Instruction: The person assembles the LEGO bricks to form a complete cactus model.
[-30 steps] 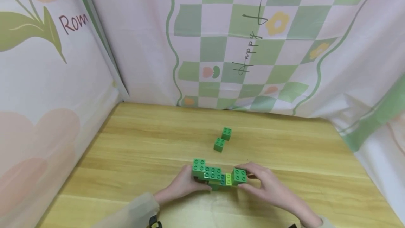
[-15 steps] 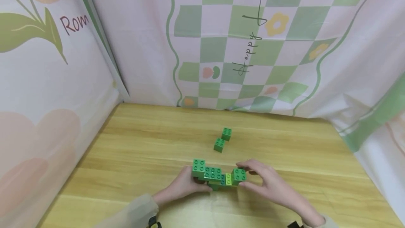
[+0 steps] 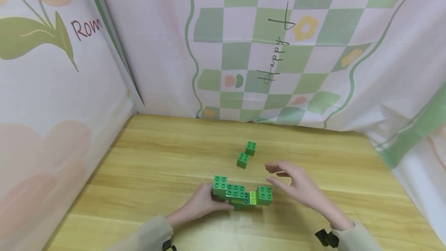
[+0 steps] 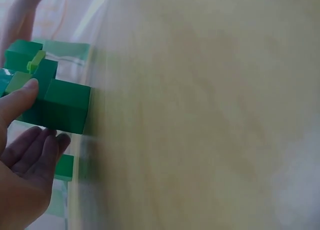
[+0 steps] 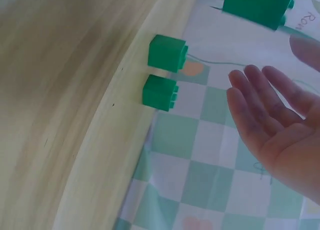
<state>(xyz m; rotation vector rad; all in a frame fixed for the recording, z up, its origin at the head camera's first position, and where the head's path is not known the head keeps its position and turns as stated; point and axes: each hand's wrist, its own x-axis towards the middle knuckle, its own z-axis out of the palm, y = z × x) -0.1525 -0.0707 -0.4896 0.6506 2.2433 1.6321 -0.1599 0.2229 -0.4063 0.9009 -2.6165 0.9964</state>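
My left hand (image 3: pixel 203 203) grips a structure of joined toy building bricks (image 3: pixel 235 191) by its left part, thumb in front and fingers behind. Its bricks are mostly green, with a lime one (image 3: pixel 253 197) between the middle and a square green brick (image 3: pixel 265 195) at the right end. In the left wrist view the thumb presses on the brick structure (image 4: pixel 67 105). Off to the right, my right hand (image 3: pixel 296 181) holds nothing, its fingers apart from the structure. The right wrist view shows that hand (image 5: pixel 280 117) with its palm bare and fingers loosely extended.
Two loose green bricks, a nearer one (image 3: pixel 242 160) and a farther one (image 3: pixel 251 148), stand studs up on the wooden table (image 3: pixel 167 146) beyond the structure. A patterned curtain (image 3: pixel 240 55) hangs along the table's back edge, and a printed cloth (image 3: pixel 69 96) hangs at the left.
My right hand has come off the right-end brick and moved up and to the right. The left hand keeps its hold on the structure, which stays in nearly the same place.
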